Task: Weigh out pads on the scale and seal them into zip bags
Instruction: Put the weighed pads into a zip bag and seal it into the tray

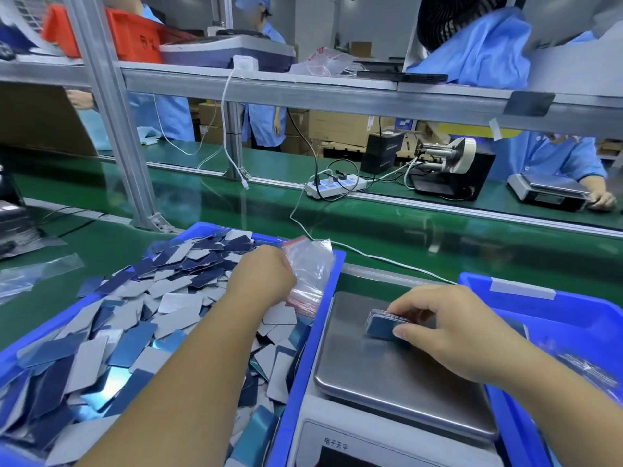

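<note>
1. My right hand [451, 328] is curled around a small stack of blue pads [382, 326]. My fingers sit on top and my thumb [409, 332] is on the near side. The stack is on the shiny metal plate of the scale [397, 382].
2. My left hand [261, 276] is over the far side of the big blue bin [305, 358] on my left. It is at a bunch of clear zip bags [310, 274] with red tops. My fingers are hidden behind my hand, so I cannot tell if they are holding the bags.
3. The big blue bin is full of loose pads [135, 318]. Some show a blue side and some show a gray side. They lie every which way.
4. The scale is just beside that bin, between it and another blue bin [573, 318] on my right. That one has something clear and blurry in it.
5. All of this is on a green bench [101, 251]. A few more clear bags [33, 274] lie flat on it, far to my left.
6. Past the bench runs a long green belt [404, 224]. A white power strip [337, 187] with plugs sits on its far rail, and a white cord [371, 256] runs from it toward the scale.
7. A metal shelf [303, 85] goes across above. It holds an orange box [135, 38] and a blue cloth [482, 52].
8. People in blue coats [266, 123] are on the other side. One has a hand by another scale [549, 193].
</note>
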Demonstrator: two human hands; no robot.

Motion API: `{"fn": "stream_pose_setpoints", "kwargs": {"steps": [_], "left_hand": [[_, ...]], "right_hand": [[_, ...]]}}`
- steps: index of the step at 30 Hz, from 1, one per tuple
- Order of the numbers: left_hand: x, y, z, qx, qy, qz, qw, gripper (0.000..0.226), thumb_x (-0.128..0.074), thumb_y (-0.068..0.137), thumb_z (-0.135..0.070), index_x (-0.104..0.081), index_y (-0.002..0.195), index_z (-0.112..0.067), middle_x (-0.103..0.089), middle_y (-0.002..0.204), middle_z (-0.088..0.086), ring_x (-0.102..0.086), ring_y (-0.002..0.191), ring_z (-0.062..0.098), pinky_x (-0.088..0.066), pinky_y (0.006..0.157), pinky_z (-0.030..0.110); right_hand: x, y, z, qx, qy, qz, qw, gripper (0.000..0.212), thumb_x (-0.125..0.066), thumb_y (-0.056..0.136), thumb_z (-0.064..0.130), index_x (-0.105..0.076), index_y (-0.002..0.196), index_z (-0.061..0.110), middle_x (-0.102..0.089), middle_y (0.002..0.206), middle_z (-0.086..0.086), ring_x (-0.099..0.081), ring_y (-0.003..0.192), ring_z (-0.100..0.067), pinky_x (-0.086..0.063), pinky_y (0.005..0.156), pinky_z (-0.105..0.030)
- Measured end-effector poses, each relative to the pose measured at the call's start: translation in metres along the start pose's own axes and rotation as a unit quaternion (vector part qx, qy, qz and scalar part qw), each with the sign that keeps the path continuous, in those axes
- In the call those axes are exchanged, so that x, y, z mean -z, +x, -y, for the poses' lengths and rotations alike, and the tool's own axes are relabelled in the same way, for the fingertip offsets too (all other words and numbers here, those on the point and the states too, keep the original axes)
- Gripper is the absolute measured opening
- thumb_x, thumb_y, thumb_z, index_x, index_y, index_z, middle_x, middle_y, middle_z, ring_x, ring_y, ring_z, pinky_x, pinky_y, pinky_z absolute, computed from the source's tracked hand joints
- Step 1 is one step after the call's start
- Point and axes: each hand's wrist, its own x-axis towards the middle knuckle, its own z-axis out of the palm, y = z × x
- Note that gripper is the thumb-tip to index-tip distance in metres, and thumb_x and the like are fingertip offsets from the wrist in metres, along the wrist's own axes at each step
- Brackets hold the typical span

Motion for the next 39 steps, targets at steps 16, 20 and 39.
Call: {"fn": "stream_pose_setpoints", "kwargs": {"steps": [16,20,39], "left_hand": [[-0.018,-0.055,-0.062,-0.154,-0.569,0.237,0.773,0.022,-0.072,0.069,-0.01,-0.064,0.068,-0.03,-0.056,0.066,-0.005,-0.048,0.053,0.01,-0.039,0.05,0.021],[-0.016,-0.06,-0.059,-0.129,-0.563,0.285,0.765,0.042,-0.083,0.059,-0.022,-0.063,0.097,-0.022,-0.06,0.075,-0.005,-0.051,0.058,0.01,-0.04,0.054,0.023],[-0.007,-0.053,-0.055,-0.036,-0.599,0.293,0.744,0.027,-0.077,0.076,-0.026,-0.055,0.068,-0.014,-0.042,0.055,-0.004,-0.023,0.043,0.005,-0.019,0.037,0.016]], "right_hand": [[-0.006,0.012,0.003,-0.074,0.616,-0.2,0.759,0.032,-0.069,0.07,0.006,-0.067,0.099,-0.005,-0.07,0.092,-0.018,-0.067,0.084,-0.027,-0.059,0.075,-0.033],[-0.004,0.01,0.006,-0.043,0.608,-0.207,0.765,0.022,-0.07,0.069,0.009,-0.073,0.091,0.003,-0.072,0.09,-0.016,-0.068,0.083,-0.026,-0.058,0.075,-0.031],[-0.001,0.007,0.0,-0.065,0.487,-0.2,0.848,0.025,-0.068,0.083,-0.004,-0.078,0.087,0.018,-0.074,0.09,-0.013,-0.065,0.088,-0.03,-0.05,0.089,-0.048]]}}
